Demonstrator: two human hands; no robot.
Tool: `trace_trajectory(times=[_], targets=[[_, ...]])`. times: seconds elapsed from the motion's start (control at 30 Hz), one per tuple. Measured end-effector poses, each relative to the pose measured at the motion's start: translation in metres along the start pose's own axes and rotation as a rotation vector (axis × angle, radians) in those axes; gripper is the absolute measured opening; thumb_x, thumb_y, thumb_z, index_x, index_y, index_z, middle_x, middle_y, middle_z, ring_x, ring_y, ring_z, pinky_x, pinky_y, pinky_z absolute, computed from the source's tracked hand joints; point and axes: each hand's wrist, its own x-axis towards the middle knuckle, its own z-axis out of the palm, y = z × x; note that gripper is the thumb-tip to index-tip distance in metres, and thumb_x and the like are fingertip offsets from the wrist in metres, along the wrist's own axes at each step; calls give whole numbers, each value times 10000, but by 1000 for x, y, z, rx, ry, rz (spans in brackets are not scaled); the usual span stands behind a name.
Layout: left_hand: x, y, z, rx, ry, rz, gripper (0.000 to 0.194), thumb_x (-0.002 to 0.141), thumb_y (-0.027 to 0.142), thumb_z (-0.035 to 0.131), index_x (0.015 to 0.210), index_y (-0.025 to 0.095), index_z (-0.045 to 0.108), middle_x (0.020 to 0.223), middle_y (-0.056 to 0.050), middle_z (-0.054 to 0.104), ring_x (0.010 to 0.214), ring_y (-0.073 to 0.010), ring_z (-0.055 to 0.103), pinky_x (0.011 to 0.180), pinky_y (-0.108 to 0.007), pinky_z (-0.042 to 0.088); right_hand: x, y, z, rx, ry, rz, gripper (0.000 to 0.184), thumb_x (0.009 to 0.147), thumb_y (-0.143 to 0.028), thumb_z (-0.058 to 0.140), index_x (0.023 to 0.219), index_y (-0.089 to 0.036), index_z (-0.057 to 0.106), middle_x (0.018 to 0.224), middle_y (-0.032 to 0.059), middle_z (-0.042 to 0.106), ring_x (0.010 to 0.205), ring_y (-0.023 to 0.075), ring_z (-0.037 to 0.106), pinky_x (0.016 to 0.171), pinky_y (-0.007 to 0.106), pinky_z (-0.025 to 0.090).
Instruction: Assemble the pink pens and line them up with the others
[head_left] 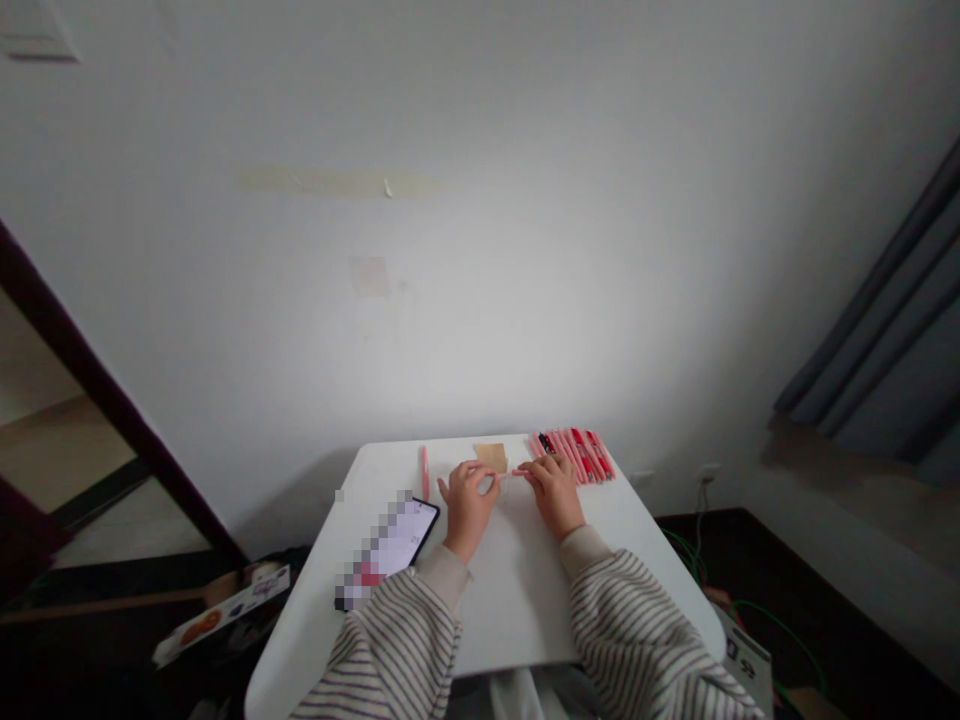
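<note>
Over the far part of the white table (517, 610), my left hand (470, 508) pinches one end of a slim pink pen (514, 473). Fingers of my right hand (557, 497) are closed on its other end, so the pen lies sideways between both hands. Whether it is one piece or two parts is too small to tell. Just beyond the hands is a small tan piece of paper (490, 456). Several pink and red pens (592, 457) lie side by side right of my right hand, partly hidden by it. A single pink pen (424, 472) lies left of my left hand.
A phone (401, 540) with a lit, partly blurred screen lies on the left of the table beside my left forearm. A wall (480, 330) stands behind the table. Green cables (679, 550) and a box (746, 660) are at the lower right; a grey curtain (885, 360) hangs above.
</note>
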Motion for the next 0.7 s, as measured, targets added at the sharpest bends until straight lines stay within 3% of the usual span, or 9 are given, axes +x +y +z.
trace_trajectory(times=[0.7], targets=[[-1,-1,3,3,-78,22,140,799,371,611,885,321,710,1140,-21,605,1127,-219,510,1091,-644,150,0,-6,-2,39,-45,-36,157,881,-284,580,972,-316,704,919,26,665,995,228,445,873,375,302]])
